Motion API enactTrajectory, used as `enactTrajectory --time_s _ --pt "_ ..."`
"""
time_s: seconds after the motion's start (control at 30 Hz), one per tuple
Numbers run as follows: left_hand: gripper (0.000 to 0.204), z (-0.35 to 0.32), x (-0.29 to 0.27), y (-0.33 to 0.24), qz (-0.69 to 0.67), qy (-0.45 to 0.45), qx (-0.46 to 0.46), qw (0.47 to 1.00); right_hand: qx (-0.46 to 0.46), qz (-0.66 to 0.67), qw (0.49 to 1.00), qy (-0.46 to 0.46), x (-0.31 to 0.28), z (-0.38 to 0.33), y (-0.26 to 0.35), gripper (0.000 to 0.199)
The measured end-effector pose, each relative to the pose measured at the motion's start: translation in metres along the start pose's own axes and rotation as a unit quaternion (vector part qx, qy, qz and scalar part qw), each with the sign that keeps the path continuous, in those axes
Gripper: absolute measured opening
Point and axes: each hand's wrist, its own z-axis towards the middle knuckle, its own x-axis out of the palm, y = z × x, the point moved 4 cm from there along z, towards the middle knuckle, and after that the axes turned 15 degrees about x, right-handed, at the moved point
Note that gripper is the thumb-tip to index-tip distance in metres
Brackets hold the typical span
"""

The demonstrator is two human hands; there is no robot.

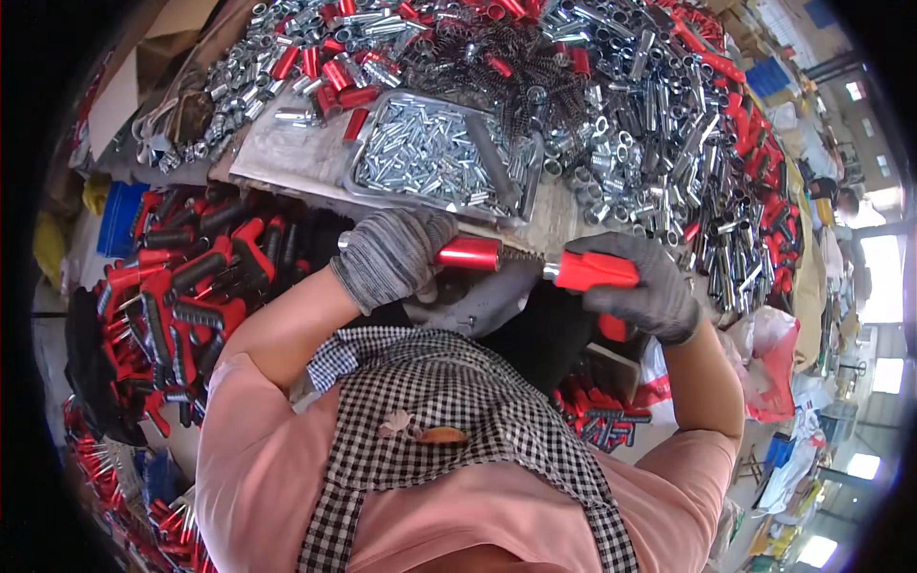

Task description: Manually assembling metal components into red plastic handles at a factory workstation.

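In front of my chest, my gloved left hand [396,250] is closed around a shiny red metal tube [473,253], and a silver end sticks out past the wrist side. My right hand [659,286], also in a grey glove, grips a red plastic handle [597,271] with a silver metal collar. A dark coil spring [523,256] spans the gap between tube and handle, roughly in line with both. How far it reaches into either part is hidden. Just beyond my hands lies a metal tray [358,177] of small silver pins [420,148].
Loose dark springs [535,81] are heaped behind the tray, with silver tubes [645,124] to the right. Silver rings and red sleeves [339,74] cover the back left. Red-and-black handles [181,286] fill the left side. A grey bar [492,158] rests across the tray.
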Motion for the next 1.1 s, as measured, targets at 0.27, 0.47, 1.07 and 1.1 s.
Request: enactTrajectory --time_s 0.27,0.47,1.07,1.1 --pt "0.031 -0.031 0.007 -0.039 -0.245 0.078 0.097 0.962 -0.361 -0.416 0.816 -0.175 0.068 -0.034 0.018 0.049" --pt "0.042 -0.052 0.066 -0.05 -0.621 0.393 0.031 0.677 -0.533 -0.535 0.652 -0.074 0.106 -0.053 0.014 0.037" --pt "0.032 -0.016 -0.052 -0.046 0.265 -0.034 0.215 0.939 -0.007 0.269 0.963 -0.012 0.107 -0.004 -0.024 0.047" --pt "0.037 -0.011 -0.047 -0.042 0.135 0.085 0.148 0.976 -0.007 0.273 0.962 -0.017 0.099 -0.003 -0.022 0.047"
